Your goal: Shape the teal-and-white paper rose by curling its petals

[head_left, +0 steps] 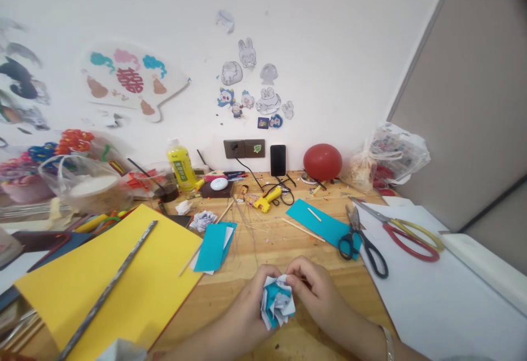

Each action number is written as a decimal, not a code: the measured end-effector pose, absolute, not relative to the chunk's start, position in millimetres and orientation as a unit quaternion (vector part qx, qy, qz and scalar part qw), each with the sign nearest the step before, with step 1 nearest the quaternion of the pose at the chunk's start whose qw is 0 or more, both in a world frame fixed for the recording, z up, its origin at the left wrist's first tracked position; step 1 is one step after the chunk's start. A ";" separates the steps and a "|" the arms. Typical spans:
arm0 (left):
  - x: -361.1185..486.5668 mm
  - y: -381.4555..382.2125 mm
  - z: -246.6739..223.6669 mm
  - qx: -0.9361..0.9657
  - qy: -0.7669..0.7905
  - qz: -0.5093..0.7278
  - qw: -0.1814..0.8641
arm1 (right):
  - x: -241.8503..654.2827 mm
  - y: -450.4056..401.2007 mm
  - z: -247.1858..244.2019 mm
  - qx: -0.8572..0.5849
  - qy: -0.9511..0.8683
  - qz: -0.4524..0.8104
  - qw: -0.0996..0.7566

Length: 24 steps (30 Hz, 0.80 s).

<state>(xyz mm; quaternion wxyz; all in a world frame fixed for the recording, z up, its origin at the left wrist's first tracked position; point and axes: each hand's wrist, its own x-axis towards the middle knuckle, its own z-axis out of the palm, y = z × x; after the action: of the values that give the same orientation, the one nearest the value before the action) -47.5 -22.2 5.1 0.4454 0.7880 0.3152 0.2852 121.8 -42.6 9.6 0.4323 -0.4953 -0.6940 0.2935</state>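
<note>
A paper flower (278,302) of layered white and blue petals faces up between my two hands, above the near part of the wooden table. My left hand (260,298) wraps round its left side and holds it from below. With thumb and forefinger, my right hand (309,285) pinches the edge of a petal at the upper right. The stem end, if there is one, is hidden by the flower and my fingers. Cut blue paper pieces (209,247) lie beyond my left hand, and a longer blue strip (317,223) lies beyond my right.
Black-handled scissors (362,243) and red-and-yellow-handled scissors (405,232) lie at the right by white sheets (436,295). Yellow paper (135,262) with a dark stick (111,287) covers the left. Farther back are a yellow glue gun (267,200), a red balloon (323,162), a phone (278,160) and a bottle (181,166).
</note>
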 end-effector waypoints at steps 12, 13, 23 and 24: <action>-49.1 -22.0 9.0 0.789 0.308 0.274 0.456 | 123.7 -41.7 11.7 -0.495 -0.700 0.291 0.424; -49.1 -22.3 9.2 0.787 0.312 0.273 0.456 | 124.0 -41.9 12.2 -0.494 -0.706 0.285 0.420; -46.8 -24.6 13.1 0.782 0.335 0.267 0.452 | 123.6 -45.0 16.4 -0.494 -0.704 0.281 0.426; -46.7 -24.6 12.9 0.783 0.334 0.266 0.451 | 123.1 -45.1 16.3 -0.489 -0.702 0.288 0.430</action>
<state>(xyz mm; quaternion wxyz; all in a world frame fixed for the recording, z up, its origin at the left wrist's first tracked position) -46.7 -24.6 12.9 0.4514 0.7834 0.3344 0.2659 123.1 -45.1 16.3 0.4297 -0.4891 -0.7024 0.2878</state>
